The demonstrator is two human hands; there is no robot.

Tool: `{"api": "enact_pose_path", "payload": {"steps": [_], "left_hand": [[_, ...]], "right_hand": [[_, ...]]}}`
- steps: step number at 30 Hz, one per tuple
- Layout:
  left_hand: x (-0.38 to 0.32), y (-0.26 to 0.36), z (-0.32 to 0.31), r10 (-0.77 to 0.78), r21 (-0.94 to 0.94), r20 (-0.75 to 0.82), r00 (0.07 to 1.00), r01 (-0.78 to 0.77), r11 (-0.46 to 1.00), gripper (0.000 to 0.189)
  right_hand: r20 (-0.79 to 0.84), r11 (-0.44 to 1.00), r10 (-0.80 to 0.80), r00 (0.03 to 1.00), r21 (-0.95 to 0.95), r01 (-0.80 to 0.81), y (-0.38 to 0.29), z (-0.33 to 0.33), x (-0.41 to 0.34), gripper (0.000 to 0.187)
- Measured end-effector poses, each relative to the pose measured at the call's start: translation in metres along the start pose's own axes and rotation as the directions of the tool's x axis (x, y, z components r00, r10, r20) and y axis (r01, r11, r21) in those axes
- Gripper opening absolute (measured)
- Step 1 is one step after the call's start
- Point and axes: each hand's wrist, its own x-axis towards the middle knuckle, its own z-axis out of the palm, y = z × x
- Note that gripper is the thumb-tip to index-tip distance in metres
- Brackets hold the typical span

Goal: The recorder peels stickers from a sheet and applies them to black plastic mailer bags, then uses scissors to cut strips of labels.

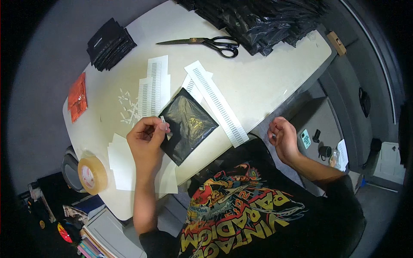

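Note:
Between the thumb and index finger of my left hand (147,133) is a small white paper strip (163,120). This hand is over the left corner of a flat black plastic packet (190,125), which lies on the table with light glinting off its shiny surface. My right hand (281,138) hovers past the table's near edge with its fingers curled; whether it holds something small is hard to see. Printed label sheets (155,87) lie above the packet, and a long label strip (217,103) slants down along its right side. Loose cut strips (129,108) are scattered to the left.
Black-handled scissors (206,42) lie near a heap of black plastic bags (267,22). Stacked black packets (109,45) and orange packets (78,96) sit at the table's left edge. A tape roll (92,175) stands by white paper sheets (122,164). A phone (305,138) rests on the seat.

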Motion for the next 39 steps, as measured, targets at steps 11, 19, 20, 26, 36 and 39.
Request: {"api": "enact_pose_path", "payload": {"steps": [11, 19, 20, 26, 36, 39], "left_hand": [[0.007, 0.002, -0.003, -0.257, 0.067, 0.098, 0.961, 0.252, 0.965, 0.007], [0.007, 0.000, -0.007, -0.240, 0.094, 0.108, 0.965, 0.231, 0.968, 0.010], [0.006, 0.000, -0.009, -0.257, 0.112, 0.116, 0.959, 0.245, 0.963, 0.012], [0.007, -0.008, -0.007, -0.223, 0.039, 0.218, 0.950, 0.220, 0.975, 0.015], [0.005, -0.009, -0.010, -0.217, -0.037, 0.273, 0.937, 0.236, 0.971, 0.019], [0.005, -0.004, -0.010, -0.217, -0.088, 0.257, 0.942, 0.247, 0.965, 0.018]], "right_hand": [[-0.175, 0.963, 0.044, 0.984, 0.271, 0.005, -0.009, -0.005, 0.028, 0.035], [-0.106, 0.982, 0.107, 0.989, 0.167, -0.088, -0.015, -0.014, 0.022, 0.028], [-0.098, 0.982, 0.112, 0.989, 0.161, -0.096, -0.019, -0.016, 0.019, 0.028], [0.035, 0.978, -0.172, 0.985, -0.113, 0.175, -0.040, 0.023, -0.023, 0.016], [0.750, 0.940, -0.212, 0.626, -0.017, 0.339, -0.025, 0.144, 0.007, 0.013], [0.758, 0.922, -0.223, 0.613, -0.039, 0.384, -0.007, 0.161, 0.024, 0.013]]}}
